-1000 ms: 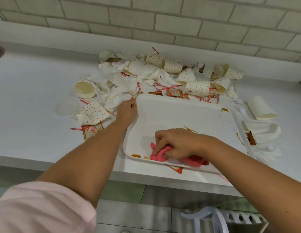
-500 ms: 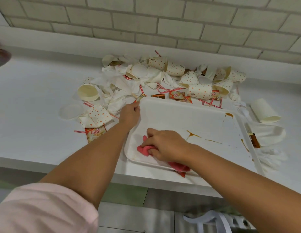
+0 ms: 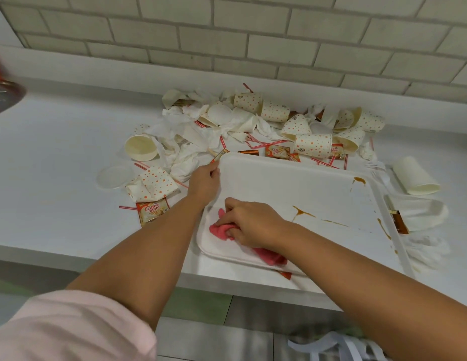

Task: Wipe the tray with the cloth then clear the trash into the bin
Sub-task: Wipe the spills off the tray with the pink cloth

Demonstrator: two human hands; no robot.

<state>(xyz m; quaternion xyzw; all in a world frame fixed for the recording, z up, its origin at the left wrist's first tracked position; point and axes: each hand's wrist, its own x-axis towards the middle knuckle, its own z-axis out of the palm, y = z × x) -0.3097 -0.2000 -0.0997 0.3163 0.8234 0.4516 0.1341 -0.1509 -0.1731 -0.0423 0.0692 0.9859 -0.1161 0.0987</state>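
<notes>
A white tray (image 3: 292,183) lies on the white counter, with brown streaks across its middle and right side. My left hand (image 3: 205,182) grips the tray's far left corner rim. My right hand (image 3: 250,221) presses a pink cloth (image 3: 222,230) onto the tray's near left part, fingers curled over it; the cloth's tail (image 3: 271,256) shows under my wrist. Behind the tray is the trash: dotted paper cups (image 3: 313,144), crumpled napkins (image 3: 185,162), red straws and creamer sachets (image 3: 151,211). No bin is in view.
A plain white cup (image 3: 414,175) and a plastic fork (image 3: 378,170) lie right of the tray. A clear lid (image 3: 112,175) sits at the left. A brick wall backs the counter. A blurred red object (image 3: 3,84) is at the far left edge.
My right hand slid the pink cloth leftward across the tray's near edge toward its left corner. My left hand stayed on the tray's corner. The brown streaks in the middle became uncovered.
</notes>
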